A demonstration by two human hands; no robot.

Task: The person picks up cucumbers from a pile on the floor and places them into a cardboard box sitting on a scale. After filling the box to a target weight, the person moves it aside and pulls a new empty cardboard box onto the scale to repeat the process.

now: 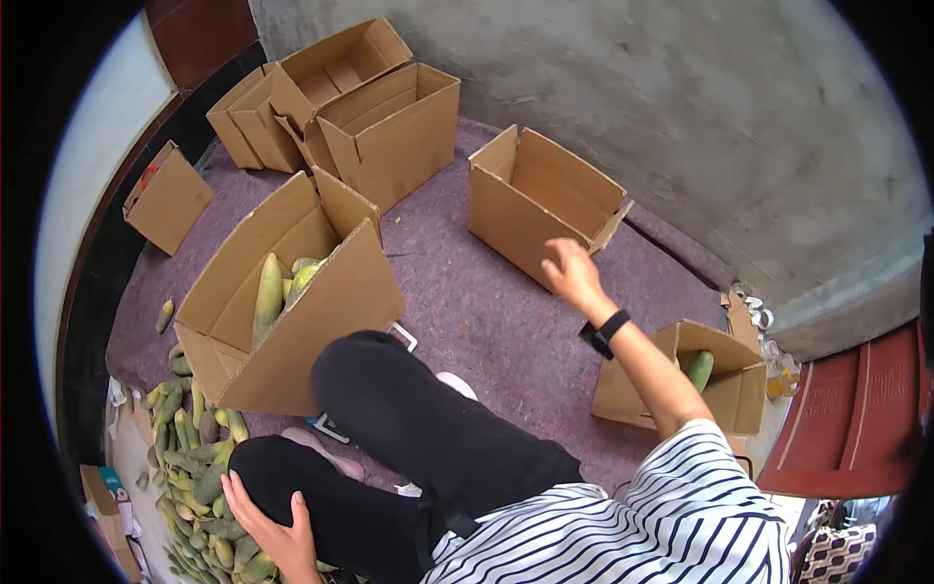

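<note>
My left hand lies on my left knee with its fingers spread, holding nothing. Right beneath it spreads a large pile of green and yellowish cucumbers. My right hand, a black band at its wrist, reaches forward with loosely bent, parted fingers and nothing in them. It overlaps the near side of an open cardboard box. In front of my knees stands a bigger open carton with several cucumbers inside. To my right, another carton contains a green cucumber.
Several open cartons are grouped against the grey wall. A smaller box stands at the left edge of the purple floor cloth. One cucumber lies apart on the cloth. Red furniture stands at the right.
</note>
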